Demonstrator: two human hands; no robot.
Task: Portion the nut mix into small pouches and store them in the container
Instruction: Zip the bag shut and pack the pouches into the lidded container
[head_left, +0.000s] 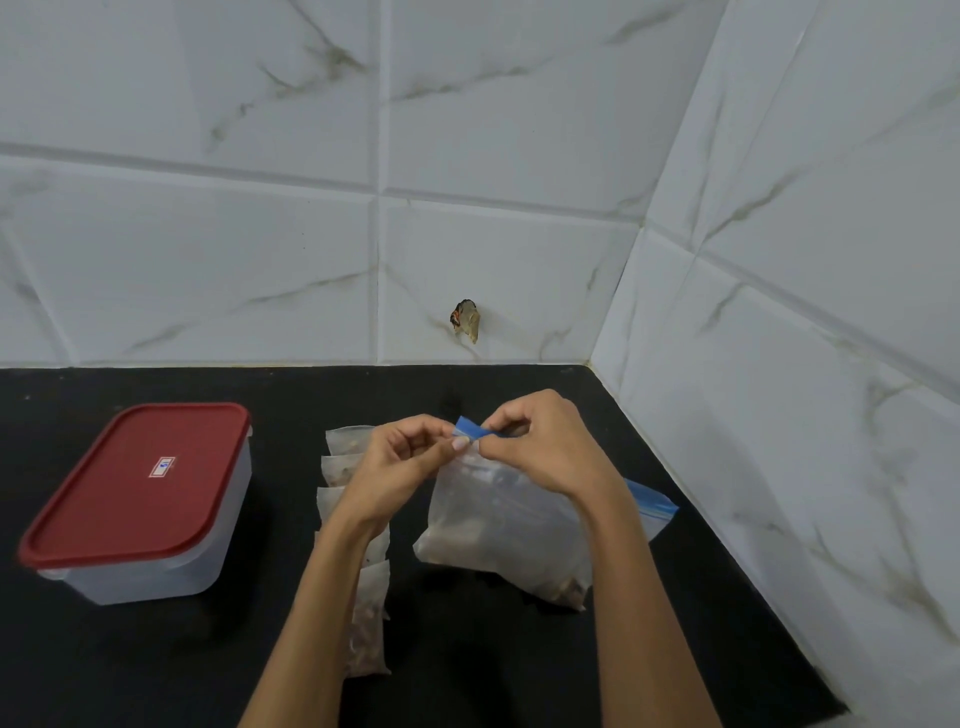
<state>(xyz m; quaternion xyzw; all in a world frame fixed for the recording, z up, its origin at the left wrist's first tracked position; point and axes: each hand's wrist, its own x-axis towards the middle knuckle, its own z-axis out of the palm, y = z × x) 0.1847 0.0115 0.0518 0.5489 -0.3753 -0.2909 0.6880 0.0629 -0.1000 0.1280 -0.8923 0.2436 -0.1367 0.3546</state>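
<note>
A large clear zip bag of nut mix (498, 535) with a blue zip strip stands on the black counter, right of centre. My left hand (400, 462) and my right hand (540, 447) both pinch the blue strip at the bag's top corner, fingertips close together. A row of several small filled pouches (366, 618) lies on the counter under my left forearm, partly hidden by it. A translucent container with a red lid (140, 499) sits shut at the left.
The black counter (156, 670) meets marble-tiled walls at the back and on the right, forming a corner. A small torn piece of tape or sticker (465, 319) clings to the back wall just above the counter.
</note>
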